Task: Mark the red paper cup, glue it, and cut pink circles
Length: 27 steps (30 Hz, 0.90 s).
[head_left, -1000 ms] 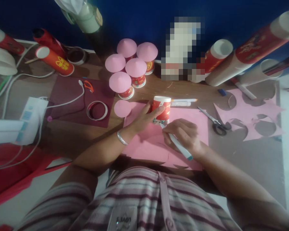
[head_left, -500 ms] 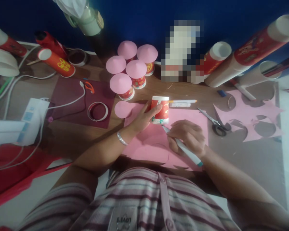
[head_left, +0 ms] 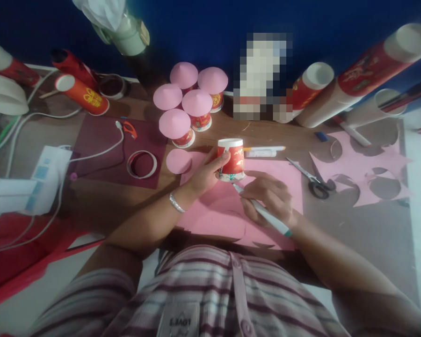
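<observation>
Five red cylinders with pink conical tops (head_left: 197,103) stand on the brown wooden surface (head_left: 228,129). The left hand's (head_left: 210,171) fingers clamp a red-and-white cylinder (head_left: 236,160) over pink paper (head_left: 210,217); the right hand's (head_left: 268,199) fingers clamp a white, green-ended marker (head_left: 271,218), tip near the base. Black-handled metal scissors (head_left: 316,186) lie farther right.

A white cable (head_left: 97,155) lies across a maroon sheet (head_left: 147,135), near an orange tube (head_left: 82,95).

A silvery bracelet (head_left: 176,203) accompanied a striped shirt (head_left: 203,281), its lettered patch (head_left: 180,319) left of the pink placket (head_left: 239,290).
</observation>
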Each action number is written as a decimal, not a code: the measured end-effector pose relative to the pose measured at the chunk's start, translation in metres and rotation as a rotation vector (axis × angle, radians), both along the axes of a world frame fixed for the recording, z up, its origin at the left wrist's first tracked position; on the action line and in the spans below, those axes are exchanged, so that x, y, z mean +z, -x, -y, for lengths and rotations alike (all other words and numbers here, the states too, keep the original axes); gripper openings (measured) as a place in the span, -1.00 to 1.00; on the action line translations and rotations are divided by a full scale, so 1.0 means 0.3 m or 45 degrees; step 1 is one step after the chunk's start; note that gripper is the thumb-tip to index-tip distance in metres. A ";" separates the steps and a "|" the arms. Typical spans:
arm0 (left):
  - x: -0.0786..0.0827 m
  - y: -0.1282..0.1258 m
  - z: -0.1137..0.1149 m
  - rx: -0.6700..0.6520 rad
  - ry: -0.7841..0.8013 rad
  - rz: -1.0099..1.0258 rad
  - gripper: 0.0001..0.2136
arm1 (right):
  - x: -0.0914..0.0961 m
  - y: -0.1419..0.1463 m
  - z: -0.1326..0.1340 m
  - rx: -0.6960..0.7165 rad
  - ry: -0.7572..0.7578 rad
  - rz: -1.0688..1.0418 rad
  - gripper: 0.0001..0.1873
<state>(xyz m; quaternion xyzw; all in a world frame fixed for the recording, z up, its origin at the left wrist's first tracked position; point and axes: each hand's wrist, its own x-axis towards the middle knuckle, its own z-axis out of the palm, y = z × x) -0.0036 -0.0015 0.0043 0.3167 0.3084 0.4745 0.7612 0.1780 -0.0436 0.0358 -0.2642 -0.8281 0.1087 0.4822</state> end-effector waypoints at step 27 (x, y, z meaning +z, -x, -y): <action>0.008 -0.001 0.006 0.008 0.047 -0.177 -0.71 | 0.002 -0.006 0.001 -0.112 -0.007 0.109 -0.81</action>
